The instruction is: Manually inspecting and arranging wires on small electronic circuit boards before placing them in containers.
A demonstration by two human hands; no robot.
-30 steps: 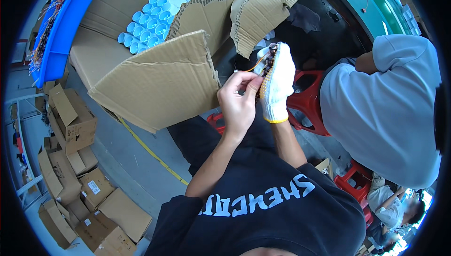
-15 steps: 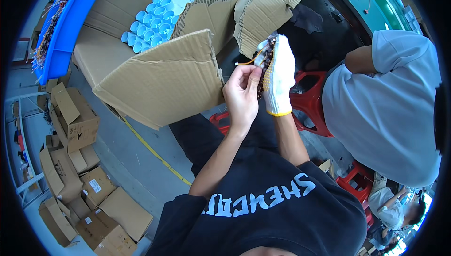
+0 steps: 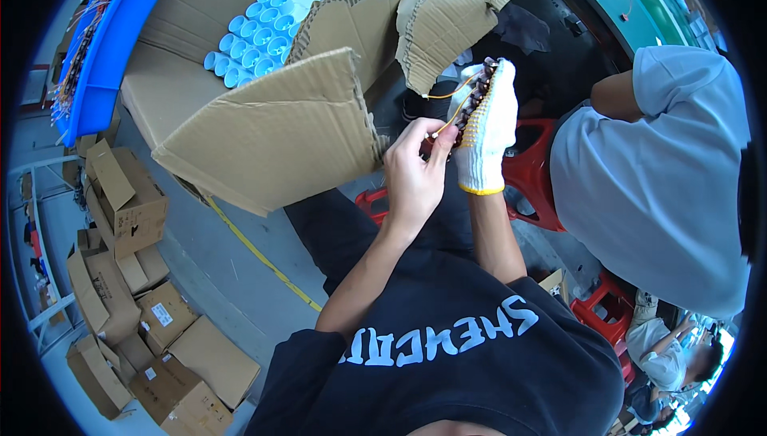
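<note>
My right hand [image 3: 494, 120], in a white knit glove with yellow dots and a yellow cuff edge, holds a dark row of small round parts [image 3: 477, 94] along its palm side. Thin orange wires come off that row. One orange wire [image 3: 441, 97] sticks out to the left with a small white end. Bare, my left hand [image 3: 415, 172] pinches another orange wire [image 3: 452, 119] between thumb and fingers, close to the row's lower end. What the small parts are exactly is too small to tell.
An open cardboard box [image 3: 272, 132] holding several light-blue cups [image 3: 260, 32] stands ahead. At left is a blue bin [image 3: 104, 60] of wired parts, with cartons [image 3: 132, 212] below. A seated person [image 3: 647, 172] is close on my right, beside a red stool [image 3: 534, 168] and green table [image 3: 639, 4].
My gloved hand has moved slightly right and turned, showing more of the dark row. My left hand has shifted a little right and down, and a second orange wire now shows at its fingertips.
</note>
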